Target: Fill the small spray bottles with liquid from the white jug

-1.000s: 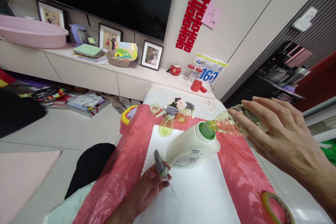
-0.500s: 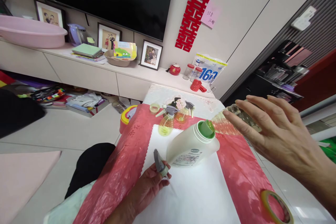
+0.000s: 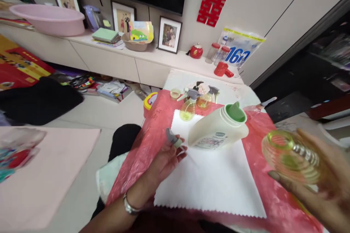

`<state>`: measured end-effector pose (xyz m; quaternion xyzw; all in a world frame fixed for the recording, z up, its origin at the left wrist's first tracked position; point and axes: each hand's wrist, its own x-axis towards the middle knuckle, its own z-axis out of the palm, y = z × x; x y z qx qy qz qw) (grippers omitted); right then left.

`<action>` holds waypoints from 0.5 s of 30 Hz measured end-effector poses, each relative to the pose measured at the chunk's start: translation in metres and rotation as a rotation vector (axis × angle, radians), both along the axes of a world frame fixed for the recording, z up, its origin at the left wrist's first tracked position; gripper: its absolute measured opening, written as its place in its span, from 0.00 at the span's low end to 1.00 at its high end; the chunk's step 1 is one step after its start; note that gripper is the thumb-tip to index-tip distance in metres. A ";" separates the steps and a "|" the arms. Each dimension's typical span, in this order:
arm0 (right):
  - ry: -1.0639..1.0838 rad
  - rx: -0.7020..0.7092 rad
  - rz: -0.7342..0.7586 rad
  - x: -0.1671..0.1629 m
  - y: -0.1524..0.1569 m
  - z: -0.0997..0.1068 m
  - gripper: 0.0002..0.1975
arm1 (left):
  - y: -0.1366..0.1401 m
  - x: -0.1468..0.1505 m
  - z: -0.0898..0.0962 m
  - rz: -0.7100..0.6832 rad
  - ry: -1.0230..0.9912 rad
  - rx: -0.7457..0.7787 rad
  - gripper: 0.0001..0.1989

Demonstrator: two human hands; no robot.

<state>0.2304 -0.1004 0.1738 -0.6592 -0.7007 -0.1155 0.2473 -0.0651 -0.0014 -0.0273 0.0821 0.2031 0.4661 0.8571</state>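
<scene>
My right hand (image 3: 317, 185) curls around a ribbed, clear bottle (image 3: 290, 154), its open mouth facing me, low at the right, blurred. My left hand (image 3: 166, 158) pinches a grey spray head (image 3: 174, 139) on the white sheet (image 3: 210, 174). Just beside it, a smooth white jug (image 3: 216, 134) with a green cap lies tilted.

A white sheet (image 3: 210, 178) lies on the plastic cover (image 3: 142, 149) of the table (image 3: 177, 78). At the sheet's far edge lies the detergent bottle (image 3: 216, 134), with the spray bottles (image 3: 188, 107) just beyond its left end. The left hand (image 3: 166, 158) rests at the sheet's left edge, holding a spray nozzle (image 3: 173, 139). The right hand (image 3: 319, 185), near right, holds a ribbed bottle (image 3: 290, 154).
</scene>
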 end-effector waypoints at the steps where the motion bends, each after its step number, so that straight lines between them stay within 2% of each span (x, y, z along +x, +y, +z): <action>1: 0.031 -0.043 0.021 -0.005 -0.007 -0.013 0.40 | 0.002 -0.004 0.008 0.032 -0.005 -0.002 0.24; 5: 0.040 -0.151 0.096 -0.031 -0.022 -0.074 0.31 | 0.009 -0.017 0.040 0.103 -0.020 0.024 0.24; 9: 0.083 -0.170 0.123 -0.057 -0.023 -0.123 0.30 | 0.012 -0.024 0.058 0.177 -0.020 0.025 0.24; 12: 0.136 -0.204 0.113 -0.068 -0.021 -0.138 0.30 | 0.012 -0.024 0.061 0.191 -0.016 0.027 0.25; 15: 0.188 -0.218 0.110 -0.074 -0.020 -0.141 0.31 | 0.009 -0.023 0.061 0.174 -0.012 0.041 0.26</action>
